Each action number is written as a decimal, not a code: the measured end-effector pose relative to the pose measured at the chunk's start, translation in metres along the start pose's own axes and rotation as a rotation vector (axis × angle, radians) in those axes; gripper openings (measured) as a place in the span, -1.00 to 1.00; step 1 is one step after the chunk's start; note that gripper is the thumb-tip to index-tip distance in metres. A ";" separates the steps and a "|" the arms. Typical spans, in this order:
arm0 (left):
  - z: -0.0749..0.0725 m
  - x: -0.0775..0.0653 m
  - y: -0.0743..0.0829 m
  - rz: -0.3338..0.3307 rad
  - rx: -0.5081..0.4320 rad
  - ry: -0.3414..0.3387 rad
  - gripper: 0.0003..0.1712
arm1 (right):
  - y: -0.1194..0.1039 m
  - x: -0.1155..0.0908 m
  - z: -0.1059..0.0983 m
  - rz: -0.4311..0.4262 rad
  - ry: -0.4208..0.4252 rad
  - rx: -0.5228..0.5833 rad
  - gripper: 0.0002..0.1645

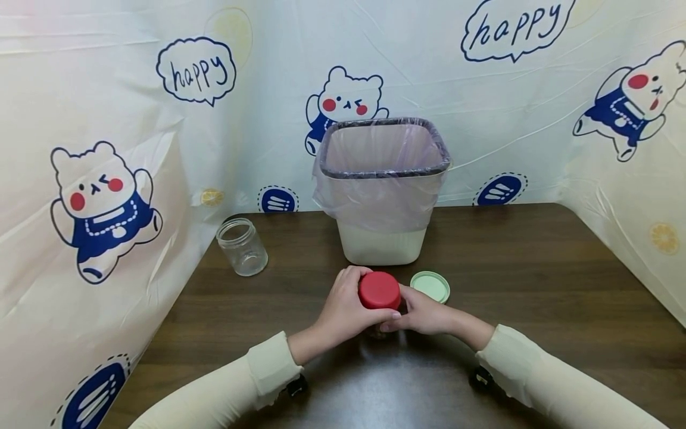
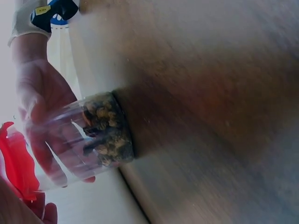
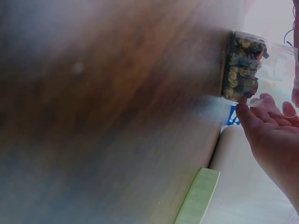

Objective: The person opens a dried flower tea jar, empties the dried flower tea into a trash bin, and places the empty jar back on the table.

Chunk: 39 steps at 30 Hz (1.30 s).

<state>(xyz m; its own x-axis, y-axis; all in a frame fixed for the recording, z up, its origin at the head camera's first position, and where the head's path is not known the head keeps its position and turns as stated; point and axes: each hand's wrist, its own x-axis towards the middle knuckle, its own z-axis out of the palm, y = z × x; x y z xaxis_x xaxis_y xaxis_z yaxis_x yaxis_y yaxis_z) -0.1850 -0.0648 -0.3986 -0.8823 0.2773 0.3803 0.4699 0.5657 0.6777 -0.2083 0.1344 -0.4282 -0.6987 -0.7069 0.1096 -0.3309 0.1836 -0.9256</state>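
Observation:
Just in front of the bin, a clear jar [image 2: 70, 126] with a red lid [image 1: 379, 290] stands upright on the table. Brown and dark dried pieces [image 3: 243, 67] fill its lower part. My left hand [image 1: 345, 307] grips the red lid, thumb along the near side and fingers round the far side. Lower down, my right hand [image 1: 426, 311] holds the jar's clear body, its thumb and fingers spread round the wall in the left wrist view. From above, the lid and hands hide most of the jar.
A pale green lid [image 1: 430, 286] lies right beside my right hand. Behind stands a cream bin [image 1: 383, 244] lined with a thin bag. An uncapped glass jar [image 1: 243, 250] stands at the table's back left. A printed curtain [image 1: 257, 107] encloses the wooden table [image 1: 536, 274].

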 end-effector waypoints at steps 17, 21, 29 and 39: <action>-0.021 0.030 -0.023 0.112 -0.309 -0.431 -0.20 | 0.003 0.002 0.000 -0.021 -0.022 -0.001 -0.32; -0.023 0.037 -0.027 0.135 -0.357 -0.519 -0.19 | 0.003 0.002 -0.001 -0.012 -0.016 -0.015 -0.33; -0.025 0.030 -0.016 0.094 -0.320 -0.444 -0.25 | 0.003 0.001 -0.001 -0.014 -0.023 -0.003 -0.33; -0.013 0.018 -0.018 0.070 -0.179 -0.259 -0.26 | 0.001 0.001 -0.001 0.007 -0.021 -0.016 -0.31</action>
<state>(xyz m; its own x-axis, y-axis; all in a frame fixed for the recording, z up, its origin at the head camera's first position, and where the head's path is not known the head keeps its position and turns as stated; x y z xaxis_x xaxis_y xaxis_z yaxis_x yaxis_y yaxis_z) -0.2084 -0.0804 -0.3955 -0.8148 0.5116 0.2727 0.5063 0.3988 0.7646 -0.2101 0.1345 -0.4283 -0.6877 -0.7197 0.0955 -0.3365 0.1995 -0.9203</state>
